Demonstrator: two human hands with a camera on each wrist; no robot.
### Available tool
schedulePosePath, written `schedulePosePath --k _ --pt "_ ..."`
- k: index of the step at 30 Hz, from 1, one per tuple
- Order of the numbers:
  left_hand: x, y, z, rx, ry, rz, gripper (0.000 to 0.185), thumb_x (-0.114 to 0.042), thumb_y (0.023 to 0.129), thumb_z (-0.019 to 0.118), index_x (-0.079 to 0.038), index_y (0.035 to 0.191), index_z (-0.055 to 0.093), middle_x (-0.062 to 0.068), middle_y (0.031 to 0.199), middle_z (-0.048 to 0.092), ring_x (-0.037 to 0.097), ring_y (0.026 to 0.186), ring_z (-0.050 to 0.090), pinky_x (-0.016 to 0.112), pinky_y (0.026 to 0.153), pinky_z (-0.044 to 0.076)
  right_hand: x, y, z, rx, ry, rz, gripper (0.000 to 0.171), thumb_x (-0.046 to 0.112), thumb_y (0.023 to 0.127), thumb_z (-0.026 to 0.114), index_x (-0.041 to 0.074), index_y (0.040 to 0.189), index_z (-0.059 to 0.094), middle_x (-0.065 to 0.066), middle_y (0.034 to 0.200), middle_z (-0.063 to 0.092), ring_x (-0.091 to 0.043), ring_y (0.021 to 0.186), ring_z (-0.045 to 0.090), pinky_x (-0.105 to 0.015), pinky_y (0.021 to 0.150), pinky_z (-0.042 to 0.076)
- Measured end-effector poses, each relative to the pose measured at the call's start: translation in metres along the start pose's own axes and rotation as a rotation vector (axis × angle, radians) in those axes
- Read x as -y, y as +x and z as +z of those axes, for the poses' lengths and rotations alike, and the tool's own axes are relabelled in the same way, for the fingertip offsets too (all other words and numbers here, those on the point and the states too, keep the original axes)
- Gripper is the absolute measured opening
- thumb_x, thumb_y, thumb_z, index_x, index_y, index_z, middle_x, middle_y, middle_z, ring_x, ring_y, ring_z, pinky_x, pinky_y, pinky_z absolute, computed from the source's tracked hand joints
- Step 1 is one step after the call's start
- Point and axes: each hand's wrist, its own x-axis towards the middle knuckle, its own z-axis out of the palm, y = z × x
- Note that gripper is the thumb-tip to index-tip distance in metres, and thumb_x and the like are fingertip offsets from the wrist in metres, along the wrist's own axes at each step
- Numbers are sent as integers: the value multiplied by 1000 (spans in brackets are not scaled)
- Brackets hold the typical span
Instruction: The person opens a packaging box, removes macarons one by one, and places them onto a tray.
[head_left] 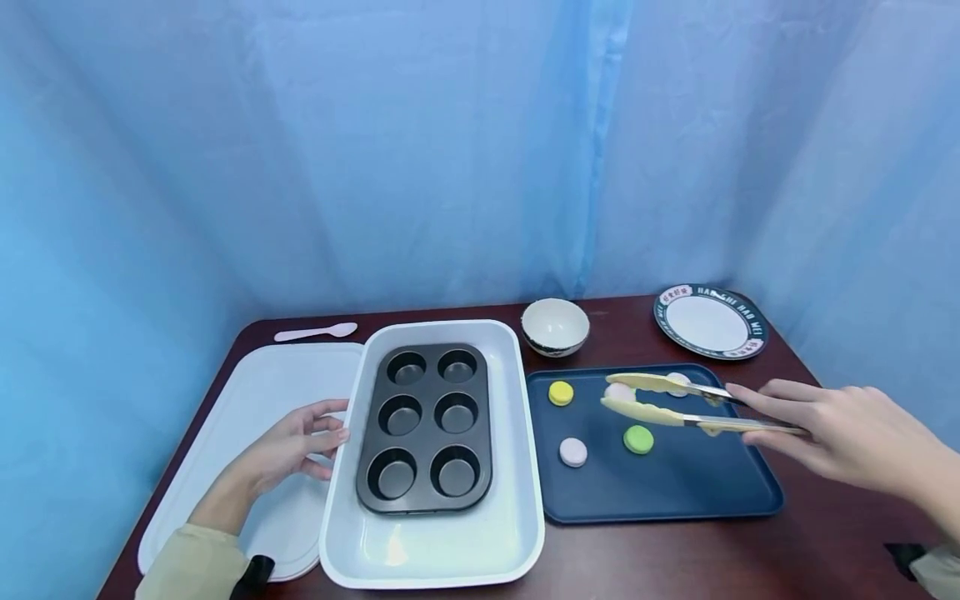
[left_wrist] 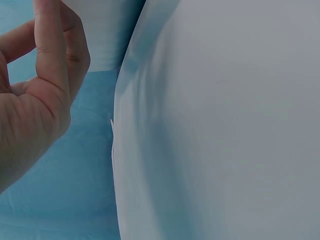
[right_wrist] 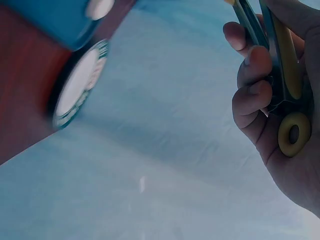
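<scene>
Nearest the person, the left hand rests with relaxed, spread fingers at the left wall of the white baking dish, gripping nothing. The dish holds a dark six-cup muffin tin, every cup bare, and sits partly over a white board on the desk.

To the right, the right hand grips a pair of cream-tipped tongs, fingers curled round the arms. The tong tips hover over the navy tray, closed about a pale pink macaron at the tray's far side. A lilac macaron, a green one, a yellow one and a white one also lie on the tray.

The likely trouble is a poor squeeze. Too light, and the macaron could slip from the scalloped tips on its way across. Too hard, and the shell could crack. The dish could also slide if the left hand does not steady it.

Farther back stand a small bowl, a patterned plate and a pink spoon.

Only the head view shows the tips and macarons. The right wrist view alone shows the tongs' ringed hinge end seated in the palm. The left wrist view shows only fingers beside a white surface.
</scene>
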Motion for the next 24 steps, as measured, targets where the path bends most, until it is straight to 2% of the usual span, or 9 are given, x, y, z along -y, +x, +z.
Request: schedulePosePath --k 5,11,17,24 --pt "2 -2 0 -7 -1 -10 68 -19 99 68 -2 155 33 22 119 59 28 87 66 46 72 63 -15 -34 9 -4 -47 97 58 50 80 80 22 130 71 10 90 60 9 49 22 -19 40 21" --pt "1 0 0 1 11 12 67 -20 99 67 -2 154 34 22 120 59 28 88 67 47 73 63 -25 -67 21 -26 -46 198 64 55 78 79 20 131 70 17 80 49 8 49 20 -18 40 17" --pt "2 -1 0 0 9 16 66 -19 99 67 -2 154 34 22 121 59 28 87 67 47 73 63 -28 -92 34 -23 -29 213 69 55 76 80 21 135 68 20 76 42 10 49 21 -17 39 20" --pt "2 -1 1 -6 5 14 67 -20 99 67 -3 155 34 23 122 59 29 88 66 47 73 63 -27 -102 41 8 -31 240 66 49 74 85 15 129 72 20 76 41 9 49 21 -18 39 22"
